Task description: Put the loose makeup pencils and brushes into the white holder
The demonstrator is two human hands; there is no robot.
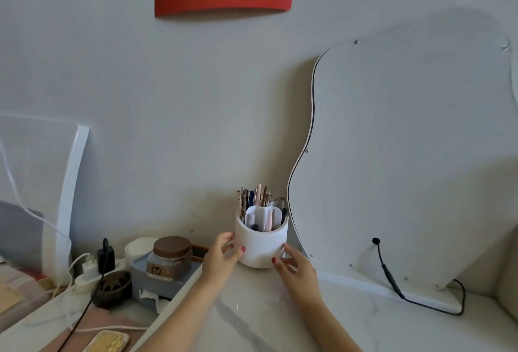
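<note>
from my feed both hands, left hand (221, 256) and right hand (294, 266), cup the white holder (262, 245) on the table (350, 323), fingers (228, 238) loosely spread against its sides, pencils and brushes (256, 197) inside, lower halves hidden

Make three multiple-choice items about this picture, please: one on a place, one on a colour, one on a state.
1. Where does the white holder stand?
A. Left of the mirror
B. On the jar
C. On the floor

2. What colour is the jar's lid?
A. Green
B. Brown
C. Yellow

3. How are the hands on the holder?
A. Both away
B. Only one touches
C. One on each side

Answers: 1 A, it stands on the marble top beside the mirror's edge. 2 B, the lid is brown. 3 C, the left hand and right hand flank it.
</note>
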